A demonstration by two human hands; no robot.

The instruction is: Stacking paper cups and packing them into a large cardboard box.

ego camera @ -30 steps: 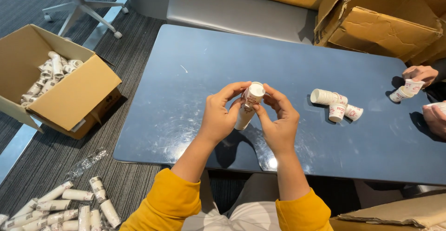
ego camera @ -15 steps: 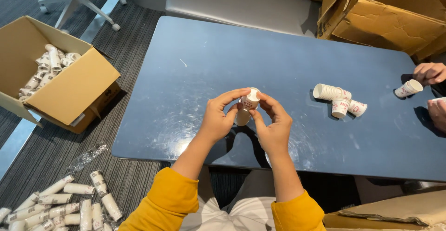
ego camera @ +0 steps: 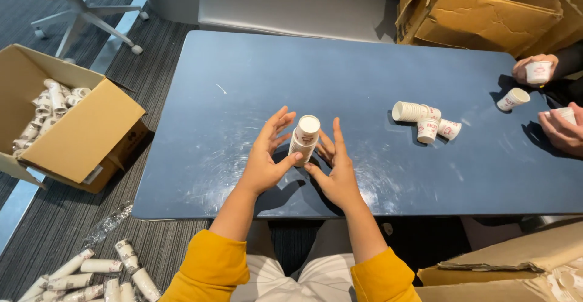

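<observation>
Over a dark blue table (ego camera: 243, 83), the left hand (ego camera: 264, 159) and right hand (ego camera: 337, 171) cradle an upright stack of white paper cups (ego camera: 303, 139), fingers spread wide, thumbs steadying its base, keeping it vertical.

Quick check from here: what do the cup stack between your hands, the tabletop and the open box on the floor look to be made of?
Cup stack: likely thin paper, matte white with red print and rolled rims. Tabletop: smooth dark blue, probably laminate or coated board, with a dull sheen and pale scuffs; the core is not visible. Open box: brown corrugated cardboard, with creased flaps. Left hand and right hand flank the stack.
</observation>
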